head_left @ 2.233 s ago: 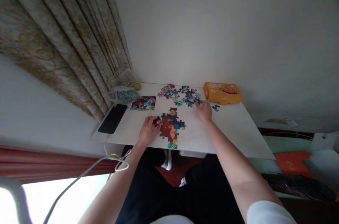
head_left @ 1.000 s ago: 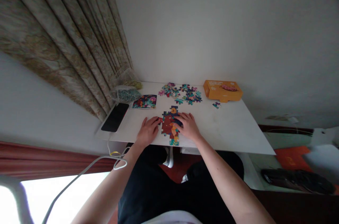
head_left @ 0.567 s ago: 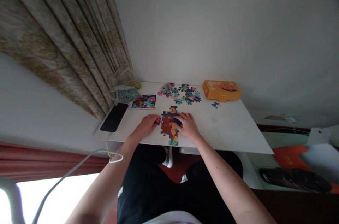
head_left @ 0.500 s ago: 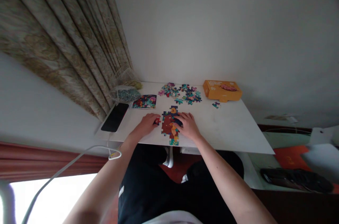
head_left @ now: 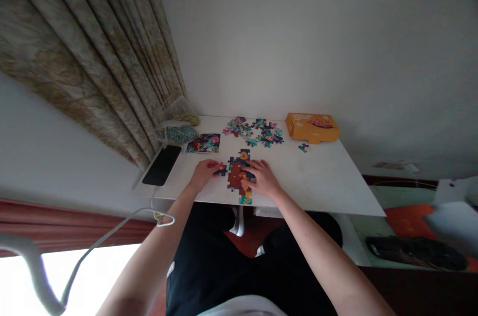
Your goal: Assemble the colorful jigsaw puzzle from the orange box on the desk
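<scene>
My left hand (head_left: pixel 202 174) sits at the left edge of a part-assembled jigsaw puzzle (head_left: pixel 236 176), its fingertips pinching a small dark puzzle piece (head_left: pixel 220 170) just off that edge. My right hand (head_left: pixel 263 179) lies flat with spread fingers on the puzzle's right side, hiding part of it. Beyond the hands lies a heap of loose puzzle pieces (head_left: pixel 254 131). The hands are nearest to the assembled part, not to the heap.
On the white table (head_left: pixel 317 176) lie an orange box (head_left: pixel 312 127), a small pair of pieces (head_left: pixel 303 147), a picture card (head_left: pixel 203 143), a black phone (head_left: pixel 161 165) and plastic bags (head_left: pixel 176 132). A curtain hangs at the left, and a white cable (head_left: pixel 112 229) runs below the table edge.
My right hand has come from the loose heap onto the assembled puzzle. My left hand has stayed near the puzzle's left edge with the small piece, shifting slightly.
</scene>
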A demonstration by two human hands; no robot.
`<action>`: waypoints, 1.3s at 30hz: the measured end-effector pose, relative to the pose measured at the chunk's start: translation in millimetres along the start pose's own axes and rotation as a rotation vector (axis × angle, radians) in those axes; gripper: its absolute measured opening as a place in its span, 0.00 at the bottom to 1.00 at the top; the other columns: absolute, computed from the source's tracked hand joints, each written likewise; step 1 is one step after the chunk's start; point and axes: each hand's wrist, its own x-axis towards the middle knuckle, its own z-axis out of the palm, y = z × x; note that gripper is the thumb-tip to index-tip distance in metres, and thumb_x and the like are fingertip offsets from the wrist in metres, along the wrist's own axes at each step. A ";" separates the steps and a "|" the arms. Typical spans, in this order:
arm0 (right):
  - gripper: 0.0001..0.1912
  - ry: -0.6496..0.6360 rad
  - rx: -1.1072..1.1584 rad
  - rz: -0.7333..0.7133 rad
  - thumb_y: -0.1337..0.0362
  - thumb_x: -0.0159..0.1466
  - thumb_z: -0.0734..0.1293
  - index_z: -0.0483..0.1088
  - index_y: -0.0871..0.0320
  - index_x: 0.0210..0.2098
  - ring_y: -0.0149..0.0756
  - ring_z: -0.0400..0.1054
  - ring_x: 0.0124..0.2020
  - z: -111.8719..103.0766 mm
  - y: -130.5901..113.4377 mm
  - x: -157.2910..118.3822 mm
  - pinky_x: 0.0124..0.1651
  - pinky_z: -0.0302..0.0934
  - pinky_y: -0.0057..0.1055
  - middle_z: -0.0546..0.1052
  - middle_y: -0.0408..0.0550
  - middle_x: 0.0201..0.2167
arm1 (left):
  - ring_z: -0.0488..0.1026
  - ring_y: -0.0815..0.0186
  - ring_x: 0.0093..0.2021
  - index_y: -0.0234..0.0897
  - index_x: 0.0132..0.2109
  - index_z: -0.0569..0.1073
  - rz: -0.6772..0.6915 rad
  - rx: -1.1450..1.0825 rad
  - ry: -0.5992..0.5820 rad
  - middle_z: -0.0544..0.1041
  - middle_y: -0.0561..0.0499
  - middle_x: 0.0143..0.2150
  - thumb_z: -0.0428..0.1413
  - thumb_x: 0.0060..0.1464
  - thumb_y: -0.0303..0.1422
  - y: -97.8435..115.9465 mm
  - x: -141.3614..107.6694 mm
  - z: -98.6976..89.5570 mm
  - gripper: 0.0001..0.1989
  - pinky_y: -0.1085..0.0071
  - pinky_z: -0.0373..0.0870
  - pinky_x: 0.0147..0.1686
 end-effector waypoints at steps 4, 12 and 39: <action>0.19 -0.024 0.025 0.018 0.51 0.67 0.72 0.76 0.47 0.56 0.48 0.65 0.65 0.6 6.0 -0.4 0.70 0.51 0.58 0.74 0.51 0.63 | 0.80 0.62 0.34 0.35 0.35 0.80 0.005 0.104 0.018 0.84 0.46 0.34 0.70 0.45 0.38 -2.1 -2.1 3.9 0.13 0.70 0.77 0.31; 0.20 -0.013 0.051 0.015 0.53 0.66 0.73 0.77 0.49 0.55 0.47 0.66 0.64 -0.5 10.2 -3.7 0.70 0.52 0.56 0.75 0.51 0.62 | 0.77 0.67 0.26 0.36 0.39 0.79 0.028 0.242 0.009 0.83 0.50 0.31 0.63 0.56 0.34 7.1 -15.8 8.9 0.07 0.74 0.73 0.27; 0.19 0.002 0.052 0.016 0.51 0.66 0.73 0.77 0.48 0.54 0.47 0.66 0.64 -0.9 7.6 -3.0 0.70 0.52 0.55 0.75 0.52 0.62 | 0.79 0.55 0.44 0.39 0.44 0.79 0.192 0.924 0.085 0.82 0.44 0.44 0.58 0.64 0.42 20.3 -26.6 21.5 0.11 0.66 0.70 0.42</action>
